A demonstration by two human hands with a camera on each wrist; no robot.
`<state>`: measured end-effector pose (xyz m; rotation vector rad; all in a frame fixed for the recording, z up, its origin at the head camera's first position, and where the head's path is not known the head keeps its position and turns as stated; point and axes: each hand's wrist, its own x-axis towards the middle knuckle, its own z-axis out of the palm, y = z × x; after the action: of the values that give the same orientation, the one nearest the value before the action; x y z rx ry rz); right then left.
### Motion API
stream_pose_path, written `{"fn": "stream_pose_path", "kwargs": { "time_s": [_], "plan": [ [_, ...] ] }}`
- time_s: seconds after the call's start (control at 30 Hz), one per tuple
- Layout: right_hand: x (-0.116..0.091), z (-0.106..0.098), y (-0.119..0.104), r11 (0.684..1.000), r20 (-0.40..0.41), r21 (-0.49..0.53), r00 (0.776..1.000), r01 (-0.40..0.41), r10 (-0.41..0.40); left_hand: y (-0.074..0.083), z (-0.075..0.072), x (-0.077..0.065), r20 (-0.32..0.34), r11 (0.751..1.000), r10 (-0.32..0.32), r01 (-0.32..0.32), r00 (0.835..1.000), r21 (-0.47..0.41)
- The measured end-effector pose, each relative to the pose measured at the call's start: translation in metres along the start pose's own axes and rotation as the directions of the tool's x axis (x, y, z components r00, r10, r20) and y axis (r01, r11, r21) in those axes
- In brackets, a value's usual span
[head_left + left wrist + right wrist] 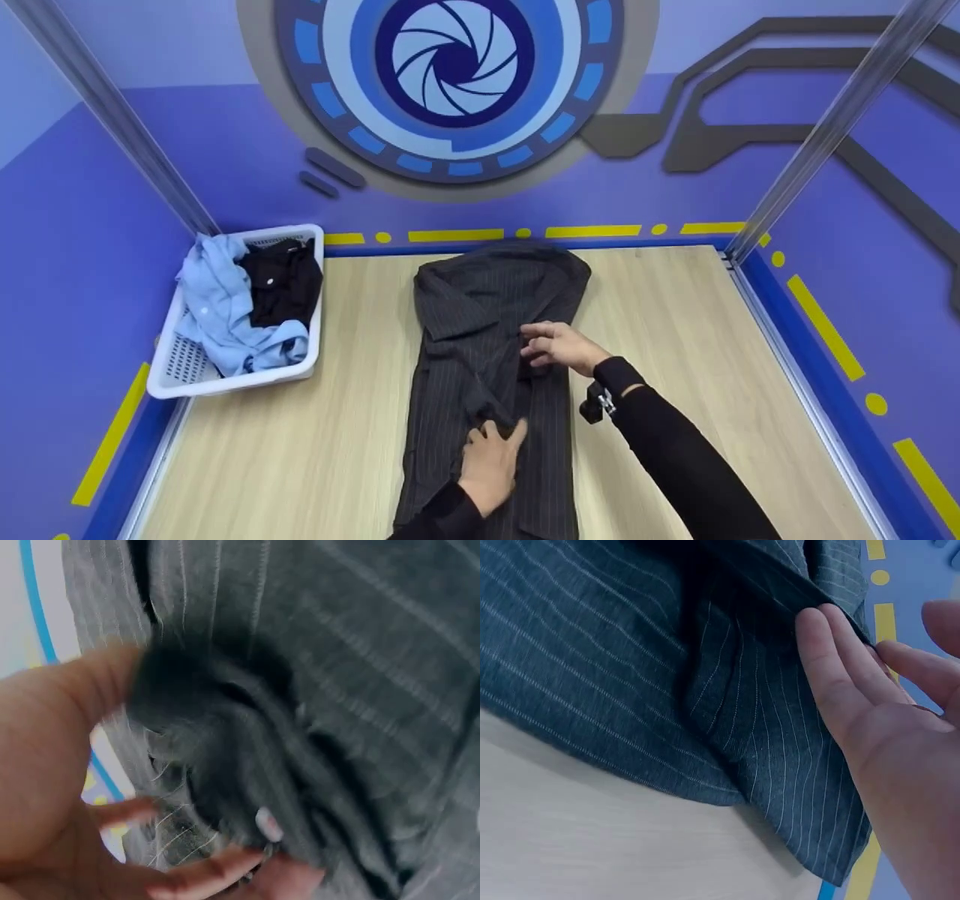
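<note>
A dark pinstriped shirt (442, 390) lies lengthwise on the table, its upper part folded over near the back edge. My left hand (489, 465) is at the middle of the shirt, thumb and fingers round a bunched bit of its cloth. Blurred in the left wrist view, that bunched cloth (247, 742) has a small pale button beside the fingertips. Higher up, my right hand (559, 346) reaches in from the right side. In the right wrist view its fingers (826, 660) are mostly straight and touch the edge of a raised fold (780, 589), the thumb held apart.
A white plastic basket (318, 300) stands at the back left, holding a light blue garment (217, 292) and a black one (285, 281). Painted blue panels (187, 150) and metal posts (825, 124) border the pale wooden table (675, 315).
</note>
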<state>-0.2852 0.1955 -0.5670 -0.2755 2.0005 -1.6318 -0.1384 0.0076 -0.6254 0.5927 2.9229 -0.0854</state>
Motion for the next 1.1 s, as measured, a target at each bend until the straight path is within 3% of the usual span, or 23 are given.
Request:
{"fn": "stream_pose_path", "kwargs": {
  "time_s": [0.1, 0.2, 0.27, 0.33, 0.37, 0.4, 0.43, 0.47, 0.5, 0.53, 0.57, 0.6, 0.63, 0.67, 0.7, 0.77, 0.83, 0.9, 0.93, 0.97, 1.0, 1.03, 1.1],
  "plan": [
    [0.001, 0.001, 0.000, 0.999, -0.024, -0.036, 1.000, -0.003, 0.002, -0.007, -0.006, 0.001, -0.102, 0.994, 0.051, -0.060, 0.993, -0.088],
    [0.000, 0.001, -0.001, 0.996, -0.042, -0.081, 0.999, -0.023, 0.019, -0.021, -0.016, 0.005, -0.213, 0.955, 0.055, -0.113, 0.976, -0.274],
    [-0.001, 0.001, -0.001, 0.994, -0.044, -0.098, 0.998, -0.039, 0.034, -0.031, -0.027, 0.009, -0.253, 0.886, 0.012, -0.127, 0.967, -0.446],
    [-0.001, 0.000, 0.000, 0.992, -0.047, -0.113, 0.998, -0.053, 0.048, -0.040, -0.039, 0.014, -0.273, 0.756, -0.052, -0.140, 0.961, -0.639],
    [-0.001, 0.000, 0.000, 0.991, -0.050, -0.117, 0.997, -0.062, 0.057, -0.045, -0.046, 0.016, -0.258, 0.644, -0.088, -0.142, 0.962, -0.752],
    [-0.001, 0.000, 0.001, 0.990, -0.055, -0.120, 0.996, -0.071, 0.065, -0.049, -0.052, 0.018, -0.234, 0.488, -0.123, -0.147, 0.964, -0.860],
    [-0.001, -0.001, 0.002, 0.988, -0.065, -0.126, 0.995, -0.087, 0.079, -0.052, -0.057, 0.019, -0.208, 0.310, -0.152, -0.154, 0.966, -0.938],
    [-0.001, -0.001, 0.002, 0.985, -0.077, -0.139, 0.992, -0.106, 0.096, -0.056, -0.060, 0.020, -0.180, 0.110, -0.183, -0.162, 0.967, -0.981],
    [-0.001, -0.002, 0.003, 0.980, -0.090, -0.155, 0.989, -0.128, 0.115, -0.059, -0.062, 0.021, -0.146, -0.068, -0.212, -0.164, 0.966, -0.984],
    [-0.001, -0.002, 0.004, 0.972, -0.100, -0.178, 0.985, -0.156, 0.140, -0.062, -0.062, 0.021, -0.098, -0.220, -0.240, -0.152, 0.966, -0.964],
    [-0.002, -0.003, 0.004, 0.961, -0.105, -0.204, 0.980, -0.188, 0.169, -0.064, -0.059, 0.020, -0.048, -0.331, -0.267, -0.138, 0.963, -0.933],
    [-0.003, -0.003, 0.005, 0.946, -0.103, -0.240, 0.974, -0.219, 0.200, -0.067, -0.055, 0.018, -0.004, -0.378, -0.293, -0.120, 0.956, -0.918],
    [-0.004, -0.003, 0.007, 0.926, -0.099, -0.277, 0.966, -0.256, 0.237, -0.069, -0.049, 0.016, 0.046, -0.378, -0.321, -0.083, 0.946, -0.922],
    [-0.005, -0.003, 0.008, 0.906, -0.090, -0.313, 0.958, -0.285, 0.271, -0.070, -0.043, 0.014, 0.095, -0.350, -0.348, -0.035, 0.933, -0.936],
    [-0.006, -0.003, 0.009, 0.885, -0.073, -0.351, 0.951, -0.307, 0.301, -0.072, -0.036, 0.012, 0.146, -0.297, -0.367, 0.033, 0.919, -0.954],
    [-0.008, -0.003, 0.013, 0.850, -0.035, -0.412, 0.937, -0.330, 0.347, -0.075, -0.023, 0.007, 0.209, -0.141, -0.400, 0.165, 0.893, -0.976],
    [-0.010, -0.002, 0.015, 0.830, -0.010, -0.445, 0.929, -0.336, 0.371, -0.077, -0.015, 0.003, 0.235, 0.024, -0.400, 0.267, 0.886, -0.963],
    [-0.012, -0.002, 0.018, 0.823, 0.005, -0.465, 0.928, -0.328, 0.372, -0.080, -0.011, 0.000, 0.229, 0.139, -0.381, 0.301, 0.896, -0.944],
    [-0.012, -0.002, 0.019, 0.823, 0.003, -0.464, 0.929, -0.327, 0.371, -0.081, -0.011, 0.000, 0.223, 0.171, -0.367, 0.301, 0.903, -0.938],
    [-0.013, -0.002, 0.019, 0.828, 0.002, -0.456, 0.930, -0.327, 0.368, -0.082, -0.011, 0.000, 0.225, 0.168, -0.338, 0.294, 0.914, -0.941],
    [-0.013, -0.002, 0.020, 0.837, 0.007, -0.440, 0.931, -0.325, 0.365, -0.082, -0.012, 0.000, 0.234, 0.131, -0.301, 0.283, 0.925, -0.950],
    [-0.013, -0.002, 0.020, 0.851, 0.013, -0.413, 0.932, -0.324, 0.361, -0.082, -0.013, 0.000, 0.243, 0.068, -0.261, 0.269, 0.934, -0.961],
    [-0.013, -0.002, 0.020, 0.886, 0.034, -0.329, 0.933, -0.327, 0.357, -0.082, -0.016, 0.001, 0.257, -0.124, -0.174, 0.238, 0.951, -0.963]
  ]
}}
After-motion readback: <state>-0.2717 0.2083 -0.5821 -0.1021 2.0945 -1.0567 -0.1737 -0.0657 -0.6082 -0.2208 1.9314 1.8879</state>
